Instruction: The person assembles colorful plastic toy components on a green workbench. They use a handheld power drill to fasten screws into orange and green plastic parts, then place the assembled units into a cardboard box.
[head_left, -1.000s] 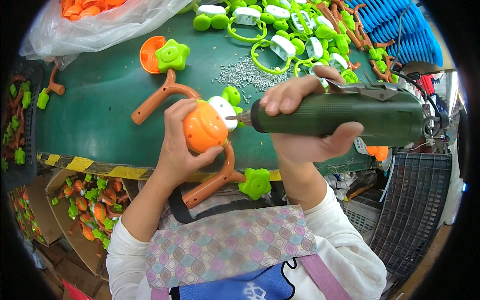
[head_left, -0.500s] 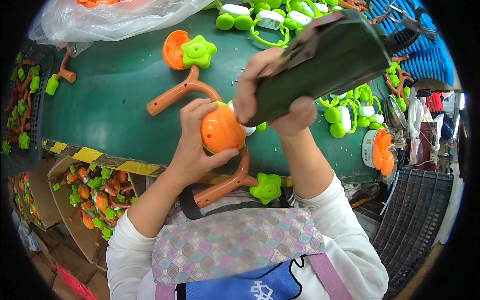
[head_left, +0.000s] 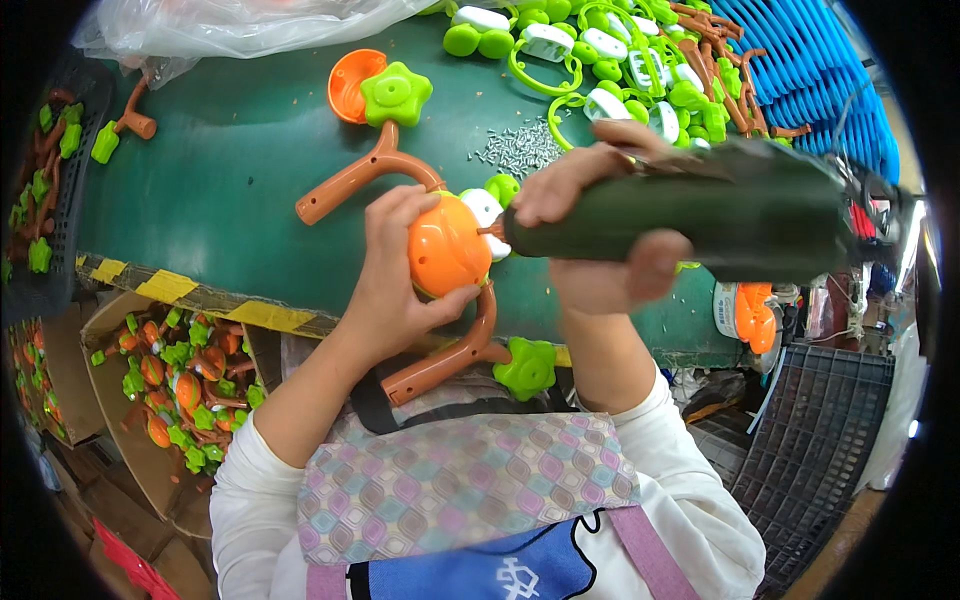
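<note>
My left hand [head_left: 385, 270] grips an orange rounded shell [head_left: 437, 250] of a toy, thumb below and fingers above. Brown branch-shaped pieces stick out on both sides: an upper one [head_left: 350, 182] with a green star [head_left: 397, 95], a lower one [head_left: 445, 370] with another star [head_left: 525, 368]. On the shell's right side sits a white part [head_left: 484, 210] with green knobs. My right hand [head_left: 600, 282] is wrapped round a dark green electric screwdriver [head_left: 690, 212], held nearly level. Its tip points at the white part; whether it touches a screw I cannot make out.
A heap of small screws [head_left: 515, 147] lies on the green table [head_left: 230, 190]. Behind are white-and-green ring parts [head_left: 548, 45], brown branches [head_left: 715, 60] and blue stacked pieces [head_left: 825, 80]. An orange half-shell [head_left: 352, 85] lies near the star. Boxes of toys [head_left: 185, 380] stand lower left.
The screwdriver has swung down from a steep tilt to nearly level, its tip now showing at the white part. My left hand keeps its hold on the shell.
</note>
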